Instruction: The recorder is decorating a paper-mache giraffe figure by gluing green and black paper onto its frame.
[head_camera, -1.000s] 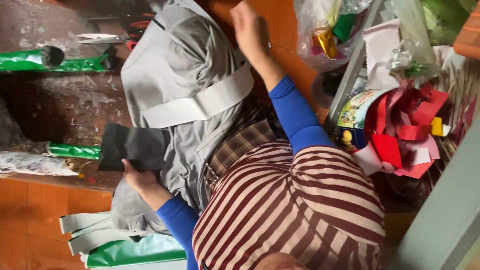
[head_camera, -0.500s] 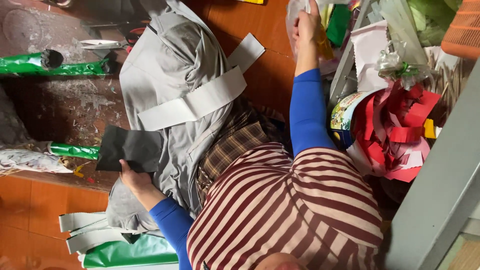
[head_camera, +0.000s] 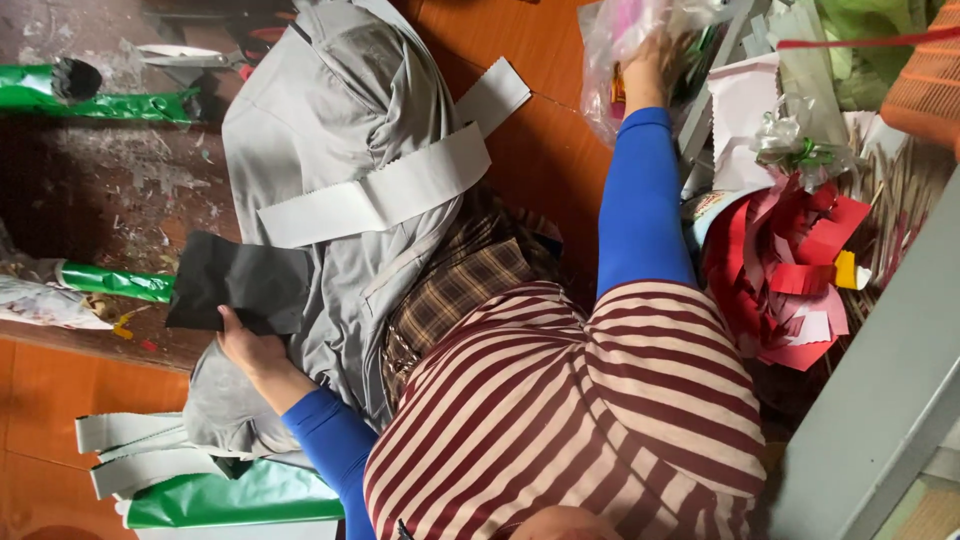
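The black sheet in the left hand looks like matt paper — flat, without shine. The grey garment is soft, smooth cloth, and the white strips across it look like stiff matt paper with pinked edges. The green rolls are glossy foil-like wrap. The right hand is in a clear, crinkled plastic bag — shiny. The red scraps look like matt paper.

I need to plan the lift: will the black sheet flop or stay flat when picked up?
Likely fairly stiff: gripped at one edge by the left hand, the black sheet looks flat, not drooping. Probably light, since one hand's pinch seems enough. Its matte face suggests little slipping.
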